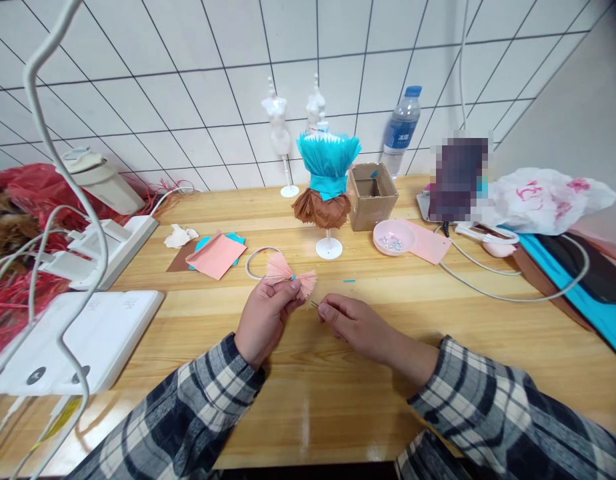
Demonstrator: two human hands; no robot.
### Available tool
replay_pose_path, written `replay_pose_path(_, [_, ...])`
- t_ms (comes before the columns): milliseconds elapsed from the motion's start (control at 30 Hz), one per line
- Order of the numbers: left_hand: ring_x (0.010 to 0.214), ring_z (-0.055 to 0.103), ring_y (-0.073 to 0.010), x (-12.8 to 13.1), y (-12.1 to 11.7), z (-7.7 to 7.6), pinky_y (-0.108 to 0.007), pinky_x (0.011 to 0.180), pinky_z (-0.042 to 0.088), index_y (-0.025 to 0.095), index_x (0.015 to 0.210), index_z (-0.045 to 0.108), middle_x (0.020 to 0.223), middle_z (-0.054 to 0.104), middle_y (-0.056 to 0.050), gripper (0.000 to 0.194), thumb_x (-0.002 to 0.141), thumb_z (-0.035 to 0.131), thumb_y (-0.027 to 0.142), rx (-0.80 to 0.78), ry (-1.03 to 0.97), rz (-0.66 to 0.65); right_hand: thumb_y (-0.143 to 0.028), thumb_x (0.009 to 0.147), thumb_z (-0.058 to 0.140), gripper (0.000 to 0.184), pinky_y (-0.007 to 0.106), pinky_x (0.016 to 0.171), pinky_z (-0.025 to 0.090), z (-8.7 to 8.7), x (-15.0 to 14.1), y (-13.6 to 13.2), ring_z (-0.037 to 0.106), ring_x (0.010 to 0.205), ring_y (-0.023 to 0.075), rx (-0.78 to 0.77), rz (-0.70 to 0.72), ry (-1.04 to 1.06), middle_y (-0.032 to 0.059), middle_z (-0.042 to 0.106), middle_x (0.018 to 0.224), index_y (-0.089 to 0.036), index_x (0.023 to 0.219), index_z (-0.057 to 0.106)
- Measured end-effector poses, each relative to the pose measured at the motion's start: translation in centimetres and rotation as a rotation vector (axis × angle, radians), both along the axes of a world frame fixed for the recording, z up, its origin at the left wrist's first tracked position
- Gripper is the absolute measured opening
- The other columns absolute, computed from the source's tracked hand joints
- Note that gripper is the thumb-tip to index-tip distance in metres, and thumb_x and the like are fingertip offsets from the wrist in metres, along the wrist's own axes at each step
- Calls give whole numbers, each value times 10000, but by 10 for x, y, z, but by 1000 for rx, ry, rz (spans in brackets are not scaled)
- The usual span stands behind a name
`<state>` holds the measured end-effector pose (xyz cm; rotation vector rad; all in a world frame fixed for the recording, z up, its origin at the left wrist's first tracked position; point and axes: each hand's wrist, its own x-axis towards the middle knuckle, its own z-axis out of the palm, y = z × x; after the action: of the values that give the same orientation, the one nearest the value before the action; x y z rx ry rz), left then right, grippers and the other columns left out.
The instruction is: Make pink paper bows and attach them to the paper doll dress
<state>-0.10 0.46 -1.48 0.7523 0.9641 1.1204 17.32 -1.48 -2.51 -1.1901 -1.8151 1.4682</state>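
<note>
My left hand (271, 312) pinches a pink pleated paper bow (306, 283) with a small blue band at its middle. Just to the right, my right hand (355, 323) has thumb and finger pressed on a thin metal tool (315, 305), perhaps tweezers, its tip pointing toward the bow without touching it. Behind the bow lies a round ring (253, 261), partly hidden. A small mannequin stand wears a turquoise fringed paper top (329, 160) over a brown ruffled paper skirt (322, 208). A narrow blue paper strip (349, 281) rests on the table.
Pink and blue paper squares (218, 255) lie left of the bow. A pink bowl of small beads (394, 239), a cardboard box (372, 200) and a water bottle (403, 130) stand at the back right. Power strips (123, 250) and a hanging white cable (68, 337) occupy the left.
</note>
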Motion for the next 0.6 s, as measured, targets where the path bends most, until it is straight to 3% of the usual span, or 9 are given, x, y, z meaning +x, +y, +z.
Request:
replay_pose_path(133, [703,602,-101,0,0,2,-198,678,483,133,825,698,789,706,-34,144,725,744,226,5,-2,-16,-486,965,334,363,242,554,322,-1,1,0,415,569,114,35,-70,25,-50,423,597,-201,814,502])
replay_pose_path(267, [649,580,-97,-1,-3,2,-204,649,455,138,772,676,710,670,-9,131,732,738,246,8,26,-142,-503,922,420,350,243,537,304,6,10,6,382,576,110,82,-236,90,-47,397,618,-190,795,512])
replay_pose_path(433, [659,568,-104,-2,-7,1,-217,640,430,141,926,668,764,667,-6,233,744,730,273,56,262,-326,-491,822,576,387,246,515,272,13,18,13,343,543,109,91,-330,86,-60,369,597,-172,1039,605])
replay_pose_path(600, [696,597,-128,1,-9,6,-236,667,442,137,947,648,788,677,-16,255,753,718,287,133,362,-420,-385,785,621,233,242,501,250,10,14,14,310,517,96,87,-346,125,-79,323,551,-165,852,585])
